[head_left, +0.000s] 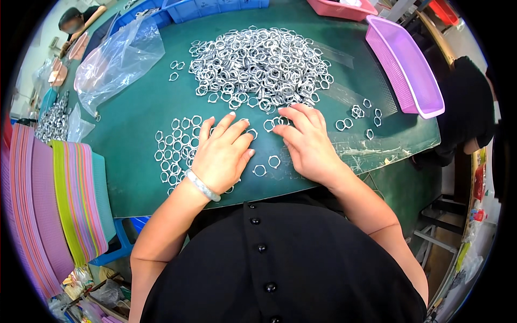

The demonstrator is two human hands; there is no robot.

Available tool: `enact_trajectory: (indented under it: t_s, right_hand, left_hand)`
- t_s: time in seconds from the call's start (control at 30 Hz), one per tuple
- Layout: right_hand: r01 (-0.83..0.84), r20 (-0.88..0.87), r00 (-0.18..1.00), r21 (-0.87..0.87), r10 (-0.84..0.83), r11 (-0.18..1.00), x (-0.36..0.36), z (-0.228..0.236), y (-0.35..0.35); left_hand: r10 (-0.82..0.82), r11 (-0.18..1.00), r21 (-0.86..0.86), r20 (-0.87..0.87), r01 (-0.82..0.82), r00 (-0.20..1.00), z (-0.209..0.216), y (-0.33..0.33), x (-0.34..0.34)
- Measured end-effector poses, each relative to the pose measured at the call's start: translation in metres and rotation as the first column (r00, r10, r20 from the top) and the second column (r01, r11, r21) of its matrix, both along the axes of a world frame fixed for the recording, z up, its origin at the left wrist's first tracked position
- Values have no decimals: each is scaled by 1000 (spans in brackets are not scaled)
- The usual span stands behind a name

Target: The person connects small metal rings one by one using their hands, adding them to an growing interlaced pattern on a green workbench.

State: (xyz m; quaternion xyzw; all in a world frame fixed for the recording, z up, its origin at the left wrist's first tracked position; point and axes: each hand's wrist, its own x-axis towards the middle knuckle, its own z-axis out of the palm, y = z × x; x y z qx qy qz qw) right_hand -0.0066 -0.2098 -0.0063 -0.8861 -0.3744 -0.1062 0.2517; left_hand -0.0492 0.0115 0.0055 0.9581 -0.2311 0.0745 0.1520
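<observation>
Resting flat and palm-down on the green counter [134,107], the left hand [221,156] and right hand [307,142] have fingers spread and loosely extended, gripping nothing — fingertips merely touch loose metal rings. The left covers part of the laid-out rings [175,148]; the right's fingertips meet the near edge of the big ring pile [258,67]. A careless sweep could, I judge, scatter the sorted rings back into the pile, or push the stray rings [266,166] between the hands off the counter's near edge. A purple basket [404,64] stands well apart, right.
</observation>
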Motion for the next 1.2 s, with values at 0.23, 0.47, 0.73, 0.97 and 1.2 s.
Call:
enact_trajectory:
  t_s: [0.23, 0.47, 0.73, 0.97, 1.2]
  right_hand:
    - [16, 15, 1000, -110, -14, 994, -4, 0, 5]
    - [51, 28, 998, 81, -54, 995, 4, -3, -6]
    - [72, 18, 997, 7, -72, 997, 0, 0, -11]
    - [57, 34, 998, -16, -56, 998, -4, 4, -19]
    - [155, 25, 988, -72, -154, 985, 0, 4, -25]
  left_hand:
    - [-11, 996, -91, 5, 12, 1000, -3, -3, 3]
    - [-54, 998, -34, 27, 55, 998, -5, -6, 4]
    - [-74, 993, -95, 31, 77, 997, -2, -7, 10]
    - [-81, 995, -54, 51, 84, 995, -3, -22, 21]
    - [-129, 991, -20, 51, 130, 990, -3, -24, 21]
